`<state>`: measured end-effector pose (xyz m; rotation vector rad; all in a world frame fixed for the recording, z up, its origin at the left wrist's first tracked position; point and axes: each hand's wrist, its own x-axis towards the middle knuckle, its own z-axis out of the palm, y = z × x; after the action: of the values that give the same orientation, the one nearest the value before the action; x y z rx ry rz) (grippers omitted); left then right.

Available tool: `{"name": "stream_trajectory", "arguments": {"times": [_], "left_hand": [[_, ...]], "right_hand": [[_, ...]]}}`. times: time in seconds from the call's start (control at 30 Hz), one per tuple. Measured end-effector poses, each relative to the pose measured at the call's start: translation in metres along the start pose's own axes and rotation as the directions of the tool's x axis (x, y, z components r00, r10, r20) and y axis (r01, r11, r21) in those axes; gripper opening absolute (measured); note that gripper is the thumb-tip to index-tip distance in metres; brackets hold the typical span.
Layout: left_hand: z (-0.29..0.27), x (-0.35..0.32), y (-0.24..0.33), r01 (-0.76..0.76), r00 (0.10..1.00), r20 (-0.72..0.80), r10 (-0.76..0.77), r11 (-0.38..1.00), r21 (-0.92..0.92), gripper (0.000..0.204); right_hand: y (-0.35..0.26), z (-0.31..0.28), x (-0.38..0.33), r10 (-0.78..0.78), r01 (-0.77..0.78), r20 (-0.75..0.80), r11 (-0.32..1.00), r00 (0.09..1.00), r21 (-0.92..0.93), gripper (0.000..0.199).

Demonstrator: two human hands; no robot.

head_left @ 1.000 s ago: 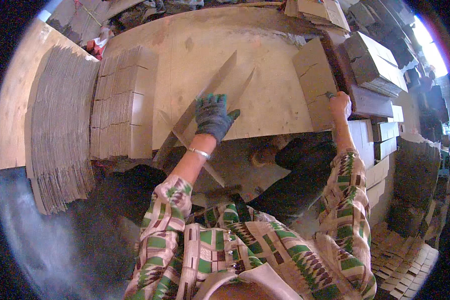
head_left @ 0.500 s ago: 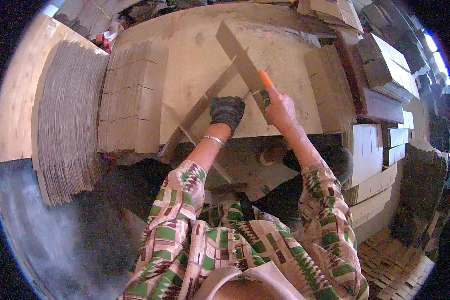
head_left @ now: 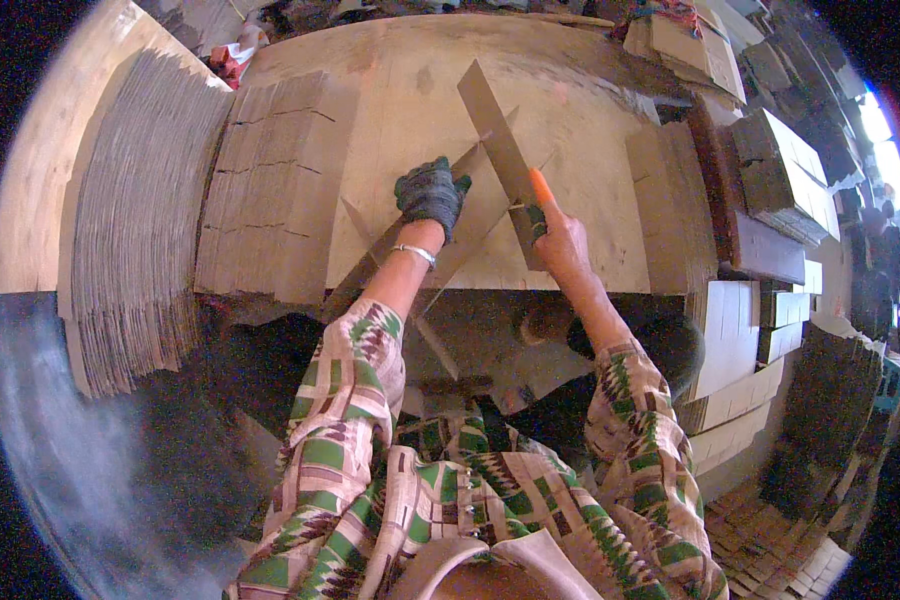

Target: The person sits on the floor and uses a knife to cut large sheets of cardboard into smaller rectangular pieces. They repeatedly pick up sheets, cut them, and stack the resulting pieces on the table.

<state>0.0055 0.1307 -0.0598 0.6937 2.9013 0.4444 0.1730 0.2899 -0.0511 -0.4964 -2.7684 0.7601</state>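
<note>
My left hand (head_left: 433,200), in a dark knitted glove, is closed on a cardboard strip (head_left: 362,275) that slants from the board's front edge up to the right. My right hand (head_left: 564,240) grips a long, flat cardboard strip (head_left: 495,125) by its lower end. An orange cover sits on that hand's index finger, and dark green material shows at the thumb. The two strips cross ahead of my hands. Thinner cross strips (head_left: 470,245) slant between them, seen nearly edge-on; how they join is hard to make out.
Underneath lies a pale wooden board (head_left: 590,250). Stacks of slotted cardboard (head_left: 265,200) and corrugated strips (head_left: 140,220) stand at the left. Another strip stack (head_left: 670,210) lies on the right, beside a dark red-brown beam (head_left: 760,235). Further cardboard bundles (head_left: 785,170) are piled beyond.
My left hand has shifted slightly left and up along the slanting strip. The right hand's strip has tilted a little more upright, and its tip has moved right. The view has shifted slightly.
</note>
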Motion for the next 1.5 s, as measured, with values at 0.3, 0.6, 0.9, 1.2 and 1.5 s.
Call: {"name": "stream_trajectory", "arguments": {"times": [0.3,0.6,0.9,1.2,1.5], "left_hand": [[0.013,0.006,-0.018,0.062,0.992,0.117,-0.057,0.997,-0.041,0.032],[0.006,0.004,-0.016,0.114,0.984,0.142,-0.106,0.992,-0.045,0.035],[0.014,0.005,-0.018,0.127,0.982,0.149,-0.119,0.991,-0.047,0.036],[0.001,-0.004,-0.010,0.030,0.996,0.092,-0.021,0.995,-0.097,0.049],[0.025,-0.077,0.014,-0.245,0.941,0.203,0.271,0.959,-0.144,0.056]], "right_hand": [[-0.019,-0.003,0.000,0.012,-0.008,0.090,0.999,0.996,-0.040,0.096],[-0.029,-0.006,0.025,-0.014,0.056,0.212,0.979,0.977,-0.195,0.076],[-0.051,-0.028,0.016,0.152,-0.061,0.322,0.960,0.934,-0.274,0.089],[-0.034,-0.019,0.034,-0.032,0.100,0.328,0.977,0.944,-0.190,0.082],[-0.032,-0.034,0.024,-0.020,0.110,0.309,0.954,0.951,-0.278,0.065]]}}
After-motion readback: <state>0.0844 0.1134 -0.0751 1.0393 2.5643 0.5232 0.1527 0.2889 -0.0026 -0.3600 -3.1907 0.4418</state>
